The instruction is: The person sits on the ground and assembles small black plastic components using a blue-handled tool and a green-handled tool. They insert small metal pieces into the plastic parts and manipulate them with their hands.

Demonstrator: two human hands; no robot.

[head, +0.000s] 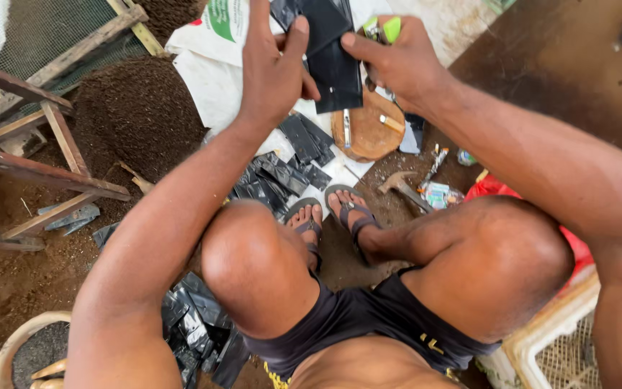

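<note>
Seated, knees bent and spread. Both bare arms reach forward past the knees, elbows slightly bent. Left hand [275, 68]: fingers extended upward, thumb pressed inward in a pinch. Right hand [397, 61]: curled closed (knuckles toward camera), thumb pointing toward the left hand.

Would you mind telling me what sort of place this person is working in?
Probably an informal outdoor nursery or potting workspace on bare ground: a soil heap beside a mesh sieve frame, small black plastic bags strewn about, and a hammer by a wooden block.
</note>
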